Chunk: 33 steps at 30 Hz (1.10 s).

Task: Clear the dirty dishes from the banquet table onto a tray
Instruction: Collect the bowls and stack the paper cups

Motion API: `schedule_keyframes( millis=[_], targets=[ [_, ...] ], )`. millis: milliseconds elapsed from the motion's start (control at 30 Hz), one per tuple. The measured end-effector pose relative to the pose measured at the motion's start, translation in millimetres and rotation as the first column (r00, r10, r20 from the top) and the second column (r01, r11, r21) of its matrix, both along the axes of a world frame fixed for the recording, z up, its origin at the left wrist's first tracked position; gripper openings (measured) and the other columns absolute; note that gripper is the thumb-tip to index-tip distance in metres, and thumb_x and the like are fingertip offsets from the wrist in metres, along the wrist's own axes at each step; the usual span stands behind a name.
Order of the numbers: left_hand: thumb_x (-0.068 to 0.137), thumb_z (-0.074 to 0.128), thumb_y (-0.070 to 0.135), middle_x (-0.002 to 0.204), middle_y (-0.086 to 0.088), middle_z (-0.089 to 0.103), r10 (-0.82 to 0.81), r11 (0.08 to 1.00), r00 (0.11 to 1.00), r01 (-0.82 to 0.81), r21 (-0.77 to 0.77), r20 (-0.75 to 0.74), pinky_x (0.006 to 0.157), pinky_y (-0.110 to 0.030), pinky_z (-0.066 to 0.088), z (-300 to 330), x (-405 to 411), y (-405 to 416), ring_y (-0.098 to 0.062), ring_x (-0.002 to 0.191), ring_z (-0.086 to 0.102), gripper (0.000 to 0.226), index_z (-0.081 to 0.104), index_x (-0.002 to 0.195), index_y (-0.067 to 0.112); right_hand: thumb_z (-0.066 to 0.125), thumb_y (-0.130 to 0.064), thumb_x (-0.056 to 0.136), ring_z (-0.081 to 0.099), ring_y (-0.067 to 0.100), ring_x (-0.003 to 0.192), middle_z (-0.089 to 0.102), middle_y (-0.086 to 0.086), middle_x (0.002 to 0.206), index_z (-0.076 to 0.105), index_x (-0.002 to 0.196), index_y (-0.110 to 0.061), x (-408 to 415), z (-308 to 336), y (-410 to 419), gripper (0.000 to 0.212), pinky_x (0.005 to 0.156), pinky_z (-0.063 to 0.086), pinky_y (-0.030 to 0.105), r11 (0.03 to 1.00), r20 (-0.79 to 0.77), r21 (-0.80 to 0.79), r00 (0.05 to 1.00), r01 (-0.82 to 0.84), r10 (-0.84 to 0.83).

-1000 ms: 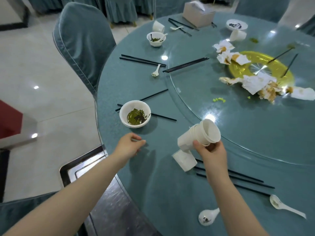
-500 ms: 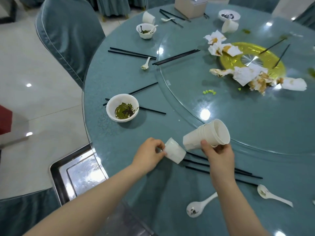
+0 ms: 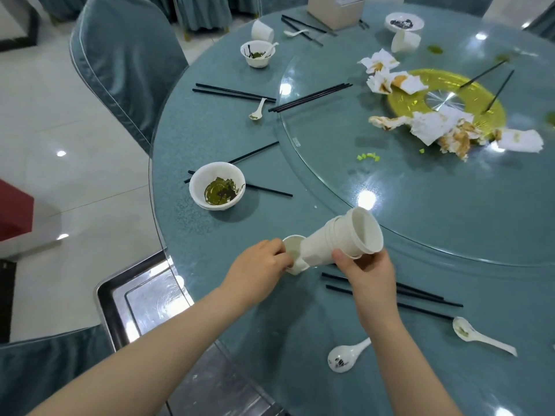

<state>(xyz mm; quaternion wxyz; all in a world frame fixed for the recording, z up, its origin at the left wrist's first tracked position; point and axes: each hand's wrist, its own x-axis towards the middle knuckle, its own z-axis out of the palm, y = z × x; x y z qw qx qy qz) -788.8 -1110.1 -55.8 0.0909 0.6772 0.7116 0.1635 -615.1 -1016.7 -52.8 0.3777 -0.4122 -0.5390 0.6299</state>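
Head view, progress: clearing is at an early stage, by my judgement. The right hand (image 3: 371, 273) grasps a nested stack of white cups (image 3: 339, 237), held on its side with the mouth up and to the right. The left hand (image 3: 258, 267) pinches a single white cup (image 3: 292, 253) and holds it at the narrow base of the stack, apparently to join the two; whether it is seated cannot be told. Both are held just above the bench (image 3: 228, 295) near its front edge. The metal tray (image 3: 120, 298) stands below the bench edge at the left; what shows of it holds no dishes.

Outstanding items: a bowl with green residue (image 3: 217, 186) near the left edge, a second soiled bowl (image 3: 258, 54) farther back with a tipped cup (image 3: 262, 31) beside it, a small dish (image 3: 404, 22) and another tipped cup (image 3: 405, 42) at the far side, two spoons (image 3: 345, 357) close to the person, a third spoon (image 3: 258, 109) mid-bench, and black chopsticks (image 3: 390, 291) scattered in several places.

Surface and room: the bench is round, covered in teal under glass, with a glass turntable (image 3: 420, 190) carrying stained napkins (image 3: 432, 127), food scraps and a yellow centre disc. Teal-covered chairs (image 3: 120, 61) surround it; the floor is pale glossy tile.
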Motion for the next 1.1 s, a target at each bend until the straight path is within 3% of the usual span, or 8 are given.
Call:
schedule_keyframes(
  millis=[100, 200, 367, 467, 633, 733, 867, 1100],
  targets=[
    [0.088, 0.061, 0.024, 0.108, -0.004, 0.055, 0.145, 0.98, 0.986, -0.133, -0.145, 0.081, 0.065, -0.039, 0.048, -4.7, -1.5, -9.5, -0.027, 0.089, 0.058, 0.027, 0.056, 0.113, 0.016, 0.075, 0.001, 0.074, 0.067, -0.001, 0.087, 0.072, -0.017, 0.096, 0.059, 0.105, -0.025, -2.4, -1.5, -3.6, 0.044, 0.068, 0.05, 0.012, 0.995, 0.031, -0.008, 0.995, -0.097, 0.097],
    [0.086, 0.064, 0.033, 0.114, 0.004, 0.05, 0.258, 0.959, 0.942, -0.222, -0.175, 0.216, 0.075, -0.038, 0.051, -2.2, -7.0, -21.5, -0.016, 0.093, 0.057, 0.041, 0.045, 0.121, 0.023, 0.077, 0.001, 0.071, 0.067, 0.0, 0.087, 0.072, -0.018, 0.096, 0.058, 0.105, -0.024, -10.2, 0.9, -7.0, 0.046, 0.067, 0.05, 0.012, 0.989, 0.056, -0.008, 0.988, -0.144, 0.145],
    [0.086, 0.063, 0.026, 0.104, 0.015, 0.044, 0.354, 0.933, 0.883, -0.311, -0.183, 0.307, 0.079, -0.026, 0.049, 3.6, -22.6, -51.5, -0.003, 0.087, 0.051, 0.041, 0.042, 0.121, 0.03, 0.085, -0.013, 0.065, 0.065, 0.003, 0.096, 0.069, -0.011, 0.107, 0.058, 0.105, -0.034, -27.3, 6.4, -14.3, 0.053, 0.074, 0.052, 0.018, 0.984, 0.121, 0.041, 0.979, -0.172, 0.166],
    [0.087, 0.063, 0.021, 0.101, 0.016, 0.048, 0.424, 0.906, 0.838, -0.387, -0.173, 0.345, 0.078, -0.022, 0.048, 8.7, -31.7, -73.1, -0.001, 0.086, 0.053, 0.039, 0.045, 0.12, 0.031, 0.086, -0.028, 0.062, 0.058, -0.005, 0.102, 0.062, -0.027, 0.108, 0.053, 0.107, -0.049, -41.4, 7.3, -18.5, 0.059, 0.082, 0.048, 0.021, 0.963, 0.257, 0.131, 0.947, -0.233, 0.194],
    [0.086, 0.062, 0.013, 0.094, 0.017, 0.054, 0.532, 0.831, 0.727, -0.547, -0.102, 0.435, 0.072, -0.016, 0.047, 24.0, -42.5, -113.3, -0.004, 0.081, 0.057, 0.035, 0.049, 0.112, 0.033, 0.084, -0.033, 0.063, 0.052, -0.013, 0.097, 0.056, -0.036, 0.1, 0.049, 0.099, -0.051, -60.4, -5.8, -28.6, 0.054, 0.077, 0.04, 0.016, 0.939, 0.411, 0.165, 0.887, -0.301, 0.212],
    [0.087, 0.061, 0.01, 0.094, 0.015, 0.056, 0.554, 0.788, 0.665, -0.613, -0.059, 0.502, 0.071, -0.018, 0.049, 37.7, -51.4, -140.8, -0.008, 0.08, 0.058, 0.035, 0.049, 0.109, 0.034, 0.083, -0.028, 0.067, 0.054, -0.016, 0.096, 0.057, -0.039, 0.098, 0.047, 0.099, -0.053, -61.2, -15.2, -41.9, 0.054, 0.072, 0.042, 0.012, 0.966, 0.371, 0.098, 0.909, -0.241, 0.189],
    [0.088, 0.059, 0.008, 0.092, 0.014, 0.062, 0.579, 0.739, 0.601, -0.672, -0.043, 0.552, 0.072, -0.013, 0.047, 57.7, -63.5, -186.5, -0.005, 0.08, 0.059, 0.033, 0.054, 0.102, 0.037, 0.085, -0.02, 0.066, 0.062, -0.009, 0.088, 0.065, -0.022, 0.104, 0.051, 0.111, -0.039, -67.5, -17.5, -66.1, 0.06, 0.072, 0.046, 0.017, 0.972, 0.321, 0.028, 0.923, -0.232, 0.211],
    [0.089, 0.061, 0.012, 0.091, 0.016, 0.068, 0.616, 0.673, 0.538, -0.739, -0.029, 0.575, 0.077, -0.008, 0.046, 101.5, -75.0, -297.0, 0.002, 0.086, 0.062, 0.022, 0.066, 0.101, 0.029, 0.081, -0.011, 0.072, 0.061, -0.013, 0.081, 0.062, -0.011, 0.106, 0.049, 0.115, -0.024, -101.8, 18.6, -149.0, 0.055, 0.061, 0.047, 0.007, 0.931, 0.234, 0.072, 0.914, -0.357, 0.332]
  ],
)
